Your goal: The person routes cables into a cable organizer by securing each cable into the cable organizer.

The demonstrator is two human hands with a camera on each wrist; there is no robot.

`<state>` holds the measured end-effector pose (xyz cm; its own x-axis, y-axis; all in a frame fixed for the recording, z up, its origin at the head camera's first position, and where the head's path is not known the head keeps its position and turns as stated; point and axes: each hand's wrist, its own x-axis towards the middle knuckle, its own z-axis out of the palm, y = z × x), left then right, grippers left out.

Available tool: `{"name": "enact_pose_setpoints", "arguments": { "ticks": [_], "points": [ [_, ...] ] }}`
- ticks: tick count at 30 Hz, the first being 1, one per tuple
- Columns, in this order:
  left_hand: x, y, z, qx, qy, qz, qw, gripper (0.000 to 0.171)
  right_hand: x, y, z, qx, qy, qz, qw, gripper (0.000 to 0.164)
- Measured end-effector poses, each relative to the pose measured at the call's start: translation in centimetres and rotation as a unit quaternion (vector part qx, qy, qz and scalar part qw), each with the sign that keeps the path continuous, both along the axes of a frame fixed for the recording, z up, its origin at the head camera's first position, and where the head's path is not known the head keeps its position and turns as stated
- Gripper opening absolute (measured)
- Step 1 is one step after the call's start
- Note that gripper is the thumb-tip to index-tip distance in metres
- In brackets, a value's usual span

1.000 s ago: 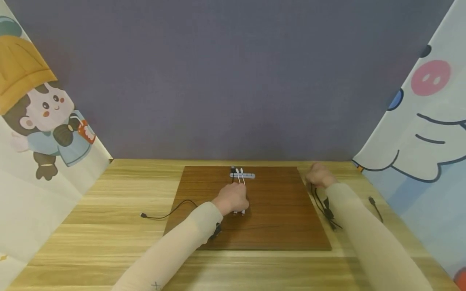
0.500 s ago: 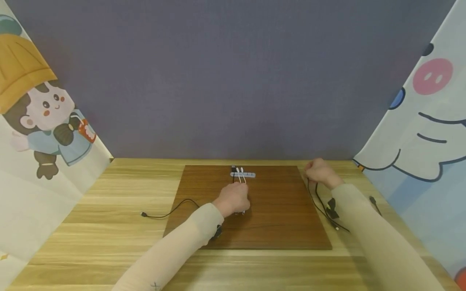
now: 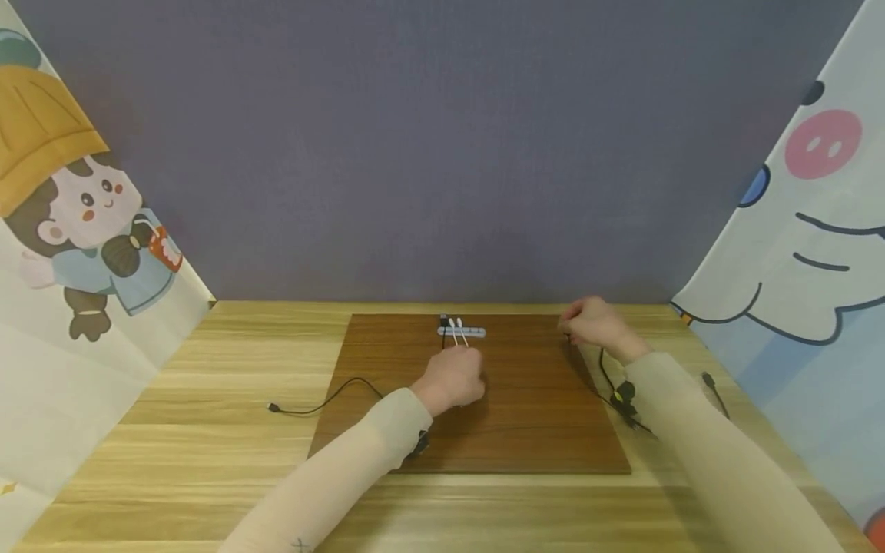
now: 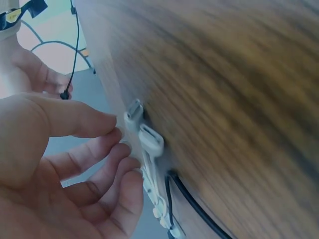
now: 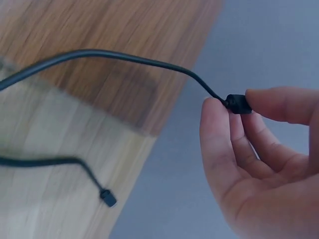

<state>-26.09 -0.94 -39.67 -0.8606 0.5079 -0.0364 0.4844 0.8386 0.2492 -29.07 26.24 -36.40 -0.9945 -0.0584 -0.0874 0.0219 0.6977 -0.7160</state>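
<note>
My right hand (image 3: 596,326) pinches the small black plug of a black charging cable (image 5: 239,104) between thumb and fingertips, above the board's right edge. From there its cord runs back to a bundle on the table. My left hand (image 3: 452,376) hovers over the middle of the brown board (image 3: 539,407). In the left wrist view its fingers (image 4: 94,157) are loosely bent with nothing between them, close beside two white cable plugs (image 4: 152,140). Those white cables (image 3: 465,338) and one black cable (image 3: 444,336) sit in a pale cable clip strip (image 3: 475,332) at the board's far side.
A black cable end (image 3: 273,408) lies on the light wooden table (image 3: 207,445) at left. Another black plug (image 3: 708,380) lies at far right. Beside the right sleeve is a black bundled cable (image 3: 624,393). A grey panel (image 3: 442,153) stands behind.
My right hand has moved left toward the board with the black cable's end, drawing its cord along. The left hand has shifted slightly right, off the white cable ends.
</note>
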Motion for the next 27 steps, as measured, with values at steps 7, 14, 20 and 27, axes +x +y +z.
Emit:
{"name": "enact_pose_setpoints", "arguments": {
  "ticks": [7, 14, 20, 27],
  "points": [
    [-0.4, 2.1, -0.2, 0.041, 0.022, -0.02, 0.9987, 0.011, -1.2, -1.6, 0.6, -0.017, 0.014, 0.03, 0.999, 0.024],
    [-1.4, 4.3, -0.5, 0.091, 0.043, -0.023, 0.9946, 0.015, -2.2, -2.8, 1.1, -0.014, 0.03, 0.065, 0.997, 0.019],
    [-2.8, 5.7, -0.7, 0.206, -0.034, 0.005, 0.978, 0.024, -3.0, -3.6, 1.4, -0.033, 0.037, 0.097, 0.994, 0.023],
    [-3.7, 6.5, -0.9, 0.336, -0.146, 0.038, 0.9295, 0.022, -3.7, -4.4, 2.2, -0.078, 0.036, 0.116, 0.99, 0.026]
  ]
}}
